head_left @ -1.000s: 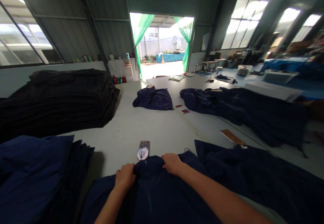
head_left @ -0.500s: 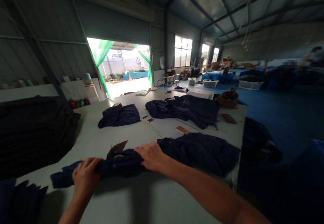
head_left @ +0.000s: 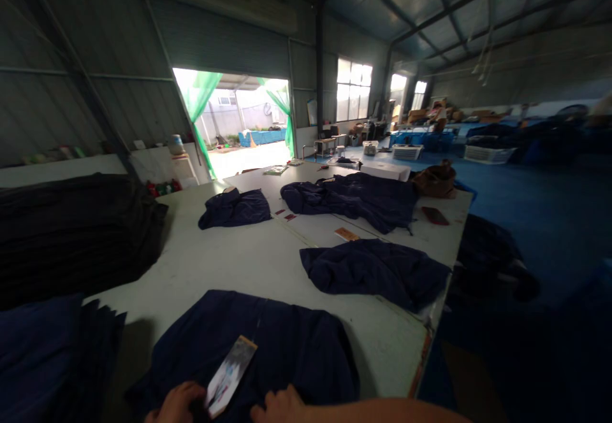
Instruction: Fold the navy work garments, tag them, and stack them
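A navy garment (head_left: 296, 340) lies spread on the table close in front of me, its near edge cut off by the bottom of the view. A hang tag (head_left: 232, 377) with a printed picture rests on top of it, on a thin string. At the garment's near left part, beside the tag, my left hand (head_left: 178, 404) is closed with curled fingers, partly out of view. My right hand (head_left: 282, 406) is closed on the cloth right of the tag, knuckles up. How much fabric each hand grips is hidden.
On the pale table (head_left: 229, 257) lie more navy garments (head_left: 377, 270), a brown bag (head_left: 435, 181) and a phone (head_left: 435, 215). Stacks of dark (head_left: 71, 238) and navy cloth (head_left: 38, 353) stand at the left. The table's right edge drops to a blue floor.
The garment has come toward me from the table's middle and now lies spread flatter, its tag showing. Both hands have moved down to the near edge of the view.
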### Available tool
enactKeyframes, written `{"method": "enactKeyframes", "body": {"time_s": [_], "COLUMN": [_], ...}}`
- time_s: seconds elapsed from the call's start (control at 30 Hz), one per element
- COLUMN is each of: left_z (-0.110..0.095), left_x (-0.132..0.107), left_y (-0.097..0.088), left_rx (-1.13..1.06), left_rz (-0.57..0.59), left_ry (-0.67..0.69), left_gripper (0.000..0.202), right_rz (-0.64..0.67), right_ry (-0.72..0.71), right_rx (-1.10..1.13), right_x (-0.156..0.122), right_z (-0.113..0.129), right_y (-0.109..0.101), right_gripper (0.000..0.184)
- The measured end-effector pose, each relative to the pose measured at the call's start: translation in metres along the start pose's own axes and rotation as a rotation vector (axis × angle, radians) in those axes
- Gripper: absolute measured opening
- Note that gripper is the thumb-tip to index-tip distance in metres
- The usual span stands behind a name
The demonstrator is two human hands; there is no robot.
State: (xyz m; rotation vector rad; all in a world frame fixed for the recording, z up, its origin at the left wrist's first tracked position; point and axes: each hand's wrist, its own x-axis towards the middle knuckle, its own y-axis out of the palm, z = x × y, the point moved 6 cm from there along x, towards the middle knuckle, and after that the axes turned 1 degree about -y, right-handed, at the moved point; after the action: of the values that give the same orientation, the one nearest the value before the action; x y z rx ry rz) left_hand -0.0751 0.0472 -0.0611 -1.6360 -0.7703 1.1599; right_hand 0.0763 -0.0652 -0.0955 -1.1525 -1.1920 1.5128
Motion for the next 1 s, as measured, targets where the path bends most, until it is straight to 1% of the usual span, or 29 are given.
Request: {"method": "enactKeyframes", "body": {"time_s": [0.03,0.07,0.1,0.13,0.17,0.2,0.27,0.3,0.37,0.4,0.47,0.53,0.57,0.63,0.67,0.73,0.8,0.83,0.87,0.9,0.93,1.0], "left_z": [0.002,0.005,0.003,-0.001,-0.005,-0.009,-0.017,-0.02,-0.024,-0.025,-0.028,-0.036,-0.041,-0.049,-0.051,-0.05,-0.046,-0.044,-0.04,-0.037,-0.034,-0.032], "left_x": [-0.006,-0.013,-0.02,-0.027,-0.033,-0.038,-0.046,-0.048,-0.05,-0.05,-0.048,-0.045,-0.042,-0.037,-0.035,-0.028,-0.019,-0.015,-0.01,-0.007,-0.006,-0.009], "left_y": [-0.004,-0.009,-0.015,-0.019,-0.022,-0.024,-0.02,-0.016,-0.006,-0.001,0.009,0.02,0.026,0.038,0.043,0.047,0.042,0.037,0.029,0.021,0.013,0.001], "left_rx": [-0.031,-0.06,-0.081,-0.105,-0.123,-0.126,-0.132,-0.136,-0.146,-0.15,-0.154,-0.165,-0.174,-0.196,-0.201,-0.189,-0.162,-0.147,-0.132,-0.12,-0.111,-0.104], "left_rz": [0.016,0.034,0.02,0.014,-0.007,-0.036,-0.067,-0.078,-0.099,-0.116,-0.157,-0.169,-0.16,-0.124,-0.108,-0.085,-0.071,-0.075,-0.095,-0.124,-0.157,-0.21], "left_ry": [-0.061,-0.159,-0.191,-0.212,-0.235,-0.239,-0.244,-0.243,-0.26,-0.281,-0.33,-0.344,-0.333,-0.313,-0.314,-0.321,-0.286,-0.271,-0.274,-0.3,-0.349,-0.466], "left_gripper": [0.054,0.056,0.056,0.055,0.052,0.05,0.052,0.055,0.06,0.061,0.062,0.06,0.06,0.06,0.061,0.067,0.074,0.076,0.077,0.077,0.078,0.077], "right_rz": [0.052,0.113,0.109,0.115,0.148,0.123,0.087,0.063,0.016,-0.017,-0.057,-0.023,0.02,0.11,0.133,0.141,0.155,0.18,0.215,0.254,0.287,0.314], "right_ry": [-0.027,-0.084,-0.151,-0.17,-0.133,-0.082,-0.02,-0.002,0.002,0.0,0.024,0.1,0.152,0.224,0.233,0.248,0.337,0.398,0.426,0.414,0.363,0.22], "right_rx": [0.031,0.076,0.129,0.161,0.154,0.148,0.139,0.132,0.101,0.079,0.035,0.023,0.031,0.056,0.058,0.017,-0.055,-0.079,-0.08,-0.061,-0.029,0.027], "right_x": [-0.006,-0.012,-0.017,-0.021,-0.022,-0.021,-0.015,-0.01,0.002,0.008,0.021,0.033,0.037,0.042,0.042,0.039,0.03,0.024,0.019,0.015,0.013,0.013], "right_z": [0.004,0.007,0.008,0.004,-0.004,-0.013,-0.028,-0.033,-0.04,-0.044,-0.055,-0.073,-0.083,-0.097,-0.1,-0.098,-0.089,-0.084,-0.076,-0.067,-0.057,-0.04], "right_y": [-0.006,-0.015,-0.029,-0.043,-0.055,-0.069,-0.088,-0.094,-0.1,-0.101,-0.098,-0.087,-0.079,-0.061,-0.054,-0.042,-0.036,-0.035,-0.035,-0.037,-0.04,-0.052], "right_gripper": [0.027,0.035,0.04,0.036,0.029,0.026,0.027,0.028,0.029,0.031,0.044,0.059,0.062,0.062,0.061,0.06,0.06,0.063,0.066,0.067,0.064,0.052]}}
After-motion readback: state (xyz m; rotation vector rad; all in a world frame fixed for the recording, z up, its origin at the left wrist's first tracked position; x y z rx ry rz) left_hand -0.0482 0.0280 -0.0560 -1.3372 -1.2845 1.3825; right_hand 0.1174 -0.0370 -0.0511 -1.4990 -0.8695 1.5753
